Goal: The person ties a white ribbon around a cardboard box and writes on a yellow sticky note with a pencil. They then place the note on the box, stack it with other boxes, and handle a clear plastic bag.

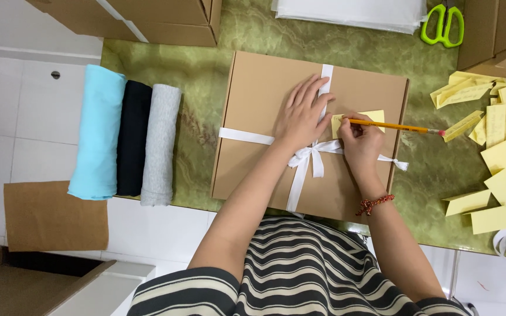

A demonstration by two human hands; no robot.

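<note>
The left hand [303, 117] lies flat, fingers spread, on the ribboned cardboard box [265, 117]. At its three o'clock, the right hand [359, 140] has its grip closed around a yellow pencil [393, 126], tip on a yellow note [373, 115].

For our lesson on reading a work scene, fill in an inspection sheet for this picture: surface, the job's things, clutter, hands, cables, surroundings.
Surface: green marbled tabletop.
Job's things: flat brown cardboard box tied with white ribbon bow; yellow paper note on its lid; yellow pencil.
Clutter: loose yellow paper slips at the right; green-handled scissors; three fabric rolls, light blue, black, grey; white sheets.
Hands: left hand flat on lid and ribbon; right hand grips pencil over note, red bracelet at wrist.
Cables: nothing seen.
Surroundings: white tiled floor; cardboard cartons along the edges.
</note>
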